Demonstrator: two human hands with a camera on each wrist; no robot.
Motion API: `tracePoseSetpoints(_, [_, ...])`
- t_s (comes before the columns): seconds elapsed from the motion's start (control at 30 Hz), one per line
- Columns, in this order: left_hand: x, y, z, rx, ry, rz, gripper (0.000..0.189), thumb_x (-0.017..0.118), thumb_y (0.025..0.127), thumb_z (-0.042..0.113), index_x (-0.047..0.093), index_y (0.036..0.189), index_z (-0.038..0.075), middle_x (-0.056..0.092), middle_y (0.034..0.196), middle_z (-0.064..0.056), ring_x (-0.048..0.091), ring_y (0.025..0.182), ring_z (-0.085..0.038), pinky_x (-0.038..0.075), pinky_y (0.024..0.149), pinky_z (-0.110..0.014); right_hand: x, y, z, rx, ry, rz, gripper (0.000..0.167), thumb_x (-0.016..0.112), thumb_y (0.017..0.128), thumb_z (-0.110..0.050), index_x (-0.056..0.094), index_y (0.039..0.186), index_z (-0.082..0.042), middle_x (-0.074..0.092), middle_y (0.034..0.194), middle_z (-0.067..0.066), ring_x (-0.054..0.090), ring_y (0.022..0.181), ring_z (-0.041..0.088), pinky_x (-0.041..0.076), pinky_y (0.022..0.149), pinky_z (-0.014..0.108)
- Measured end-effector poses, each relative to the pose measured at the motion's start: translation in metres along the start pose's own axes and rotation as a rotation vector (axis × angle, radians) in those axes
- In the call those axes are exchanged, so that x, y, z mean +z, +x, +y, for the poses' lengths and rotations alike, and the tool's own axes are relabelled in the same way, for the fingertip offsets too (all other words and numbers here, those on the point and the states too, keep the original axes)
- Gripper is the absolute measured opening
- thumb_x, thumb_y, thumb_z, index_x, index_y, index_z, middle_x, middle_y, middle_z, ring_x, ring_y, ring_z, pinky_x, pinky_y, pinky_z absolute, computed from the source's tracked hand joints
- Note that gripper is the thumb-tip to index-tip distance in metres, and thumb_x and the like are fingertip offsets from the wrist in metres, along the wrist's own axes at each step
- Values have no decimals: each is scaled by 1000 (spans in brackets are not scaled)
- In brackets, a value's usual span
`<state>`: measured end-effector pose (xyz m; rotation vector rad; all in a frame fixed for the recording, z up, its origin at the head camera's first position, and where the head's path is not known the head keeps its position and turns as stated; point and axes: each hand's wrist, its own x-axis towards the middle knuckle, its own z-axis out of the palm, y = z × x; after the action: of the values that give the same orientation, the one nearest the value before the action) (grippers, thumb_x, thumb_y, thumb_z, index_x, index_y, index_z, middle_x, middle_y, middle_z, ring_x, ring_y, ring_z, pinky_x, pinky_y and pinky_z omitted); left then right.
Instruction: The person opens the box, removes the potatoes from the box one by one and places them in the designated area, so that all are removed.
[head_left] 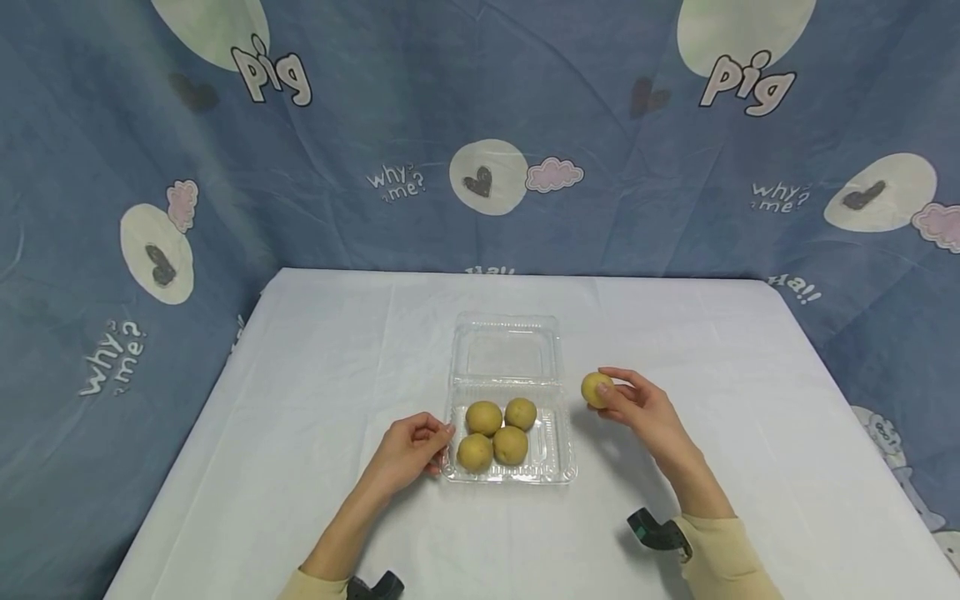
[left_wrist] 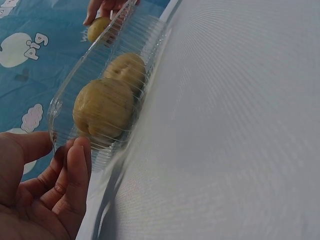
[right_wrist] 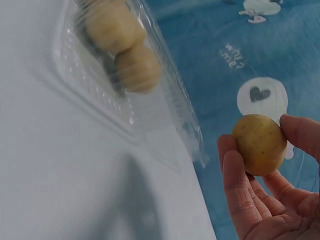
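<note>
A clear plastic clamshell container (head_left: 551,446) lies with its lid folded back, away from me. Several small yellow potatoes (head_left: 511,446) sit in the left and middle of its base. My left hand (head_left: 408,450) pinches the base's left rim between thumb and fingers; in the left wrist view the thumb (left_wrist: 37,146) is over the edge. To the right of the container, my right hand (head_left: 648,418) holds one more potato (right_wrist: 259,145) between thumb and fingertips, raised above the table.
The opened lid (head_left: 506,350) lies behind the base on a white-covered table (head_left: 337,350). A blue printed curtain (head_left: 600,225) hangs behind and at the sides. Black wrist cameras (head_left: 654,530) sit at both sleeves.
</note>
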<state>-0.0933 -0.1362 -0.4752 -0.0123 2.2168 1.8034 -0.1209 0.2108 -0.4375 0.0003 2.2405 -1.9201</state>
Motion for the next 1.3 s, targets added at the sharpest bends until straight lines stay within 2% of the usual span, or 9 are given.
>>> tracePoseSetpoints(0.27, [0,0,0,-7,-6,-1,23,67,95,18,61,92,-5,60,68,-5,58,58,-15,55,52,-30,-15,1,8,22,24,25,53,63,98,-27,45,138,3,62,117,20,68,96,17,53,86,27])
tracePoseSetpoints(0.53, [0,0,1,-8,-4,-1,23,66,95,18,61,92,-5,60,68,-6,58,57,-15,54,52,-29,-28,4,18,26,26,56,55,63,98,-26,43,138,5,63,112,14,68,93,14,53,85,27])
tracePoseSetpoints(0.87, [1,0,0,-12,-4,-4,25,67,94,20,61,92,-5,60,69,-7,58,59,-15,54,53,-28,-42,3,28,93,28,107,58,63,98,-24,40,141,6,64,110,10,66,92,8,53,85,26])
tracePoseSetpoints(1.07, [0,-1,0,-10,-4,-8,25,67,95,19,61,92,-6,60,69,-7,58,58,-15,53,52,-27,-47,3,32,128,-38,126,61,64,97,-29,40,142,4,64,112,12,64,91,5,53,84,24])
tracePoseSetpoints(1.3, [1,-1,0,-20,0,-11,26,67,95,20,61,91,-5,59,68,-6,57,58,-15,53,52,-27,-50,4,34,164,-118,141,65,64,96,-34,38,144,2,60,122,21,63,90,3,53,82,22])
